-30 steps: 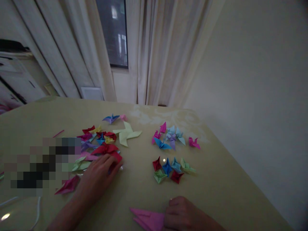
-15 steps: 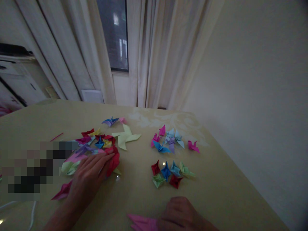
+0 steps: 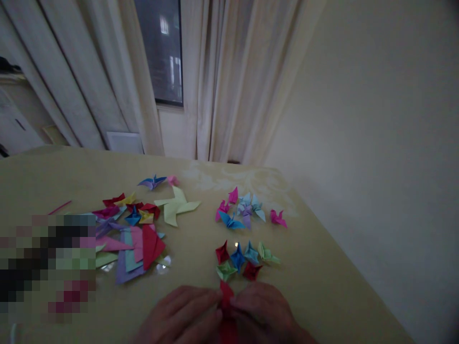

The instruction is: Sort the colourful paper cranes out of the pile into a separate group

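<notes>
Close to the bottom edge of the head view, a red piece of folded origami paper (image 3: 227, 297) stands between my two hands. My left hand (image 3: 184, 315) pinches it from the left, fingertips against its side. From the other side my right hand (image 3: 265, 310) grips the same paper, thumb and fingers closed on it. The lower part of the paper runs out of view. Just beyond my hands lies a group of small folded pieces, among them a dark red one (image 3: 252, 271), a green one (image 3: 226, 271) and a blue one (image 3: 237, 258).
Farther back sit paper cranes, including a blue one (image 3: 230, 220) and a magenta one (image 3: 278, 218). A pale green pinwheel (image 3: 177, 206) lies left of them. Stacked folded sheets, a red one (image 3: 152, 247) on top, spread at left on the table (image 3: 322, 286). Something there is blurred out.
My left hand has come from the paper pile to the front middle. Both hands now hold red paper; the pink folded paper is gone from my right hand. The view has shifted slightly.
</notes>
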The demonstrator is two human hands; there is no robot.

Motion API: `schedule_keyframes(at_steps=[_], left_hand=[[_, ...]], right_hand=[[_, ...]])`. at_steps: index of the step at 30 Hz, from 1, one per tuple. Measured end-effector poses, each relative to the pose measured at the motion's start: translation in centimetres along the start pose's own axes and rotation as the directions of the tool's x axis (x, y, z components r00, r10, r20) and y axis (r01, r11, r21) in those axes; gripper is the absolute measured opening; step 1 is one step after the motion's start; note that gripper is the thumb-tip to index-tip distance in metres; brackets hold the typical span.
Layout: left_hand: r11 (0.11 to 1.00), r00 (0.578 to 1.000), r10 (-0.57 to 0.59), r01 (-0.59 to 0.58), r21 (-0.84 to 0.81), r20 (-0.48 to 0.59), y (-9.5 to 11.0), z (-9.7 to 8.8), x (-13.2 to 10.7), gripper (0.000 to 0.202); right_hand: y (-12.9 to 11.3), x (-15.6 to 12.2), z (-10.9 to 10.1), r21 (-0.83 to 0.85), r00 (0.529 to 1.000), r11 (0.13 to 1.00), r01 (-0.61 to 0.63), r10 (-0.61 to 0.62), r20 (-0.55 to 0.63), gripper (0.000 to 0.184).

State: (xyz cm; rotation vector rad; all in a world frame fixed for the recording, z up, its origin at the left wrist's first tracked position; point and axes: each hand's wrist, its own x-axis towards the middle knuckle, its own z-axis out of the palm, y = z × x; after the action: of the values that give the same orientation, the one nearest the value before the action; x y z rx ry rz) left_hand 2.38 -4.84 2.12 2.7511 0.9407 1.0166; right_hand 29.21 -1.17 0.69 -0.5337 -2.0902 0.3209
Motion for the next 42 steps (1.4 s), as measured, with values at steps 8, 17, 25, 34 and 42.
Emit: schedule_keyframes(at_steps=[8,17,25,34,42], left_hand=[[0.577,0.777,-0.574,0.607,0.546,-0.258,-7.4,-1.4,-3.9,0.052],[0.669,0.769,-0.634,0.597,0.444,-0.08,-8.3,-2.8,-4.8,0.053],[0.753,0.683,-0.657,0.569,-0.331,-0.319,-2.7,-1.7,-0.7,0.022],[0.733,0.825,-0.564,0.522,-0.437,0.04,0.3,1.5,-1.5,0.028],[0.687,0.748,-0.649,0.656,0.314,-0.142,-8.1,-2.3,-4.1,0.046]], right_hand=[[4.9,0.6,-5.3,-0.141,0.793,0.808,-0.572,0.502,-0.345,0.041],[3.3,0.8,-3.9,-0.157,0.902,0.904,-0.398,0.356,-0.243,0.027],[0.3,1.4,-1.8,0.018,0.95,0.95,-0.312,0.313,-0.007,0.04],[-1.1,0.8,-0.8,0.128,0.97,0.975,-0.182,0.156,0.189,0.013],[-1.0,1.7,-2.0,0.06,0.985,0.987,-0.15,0.144,0.093,0.01]])
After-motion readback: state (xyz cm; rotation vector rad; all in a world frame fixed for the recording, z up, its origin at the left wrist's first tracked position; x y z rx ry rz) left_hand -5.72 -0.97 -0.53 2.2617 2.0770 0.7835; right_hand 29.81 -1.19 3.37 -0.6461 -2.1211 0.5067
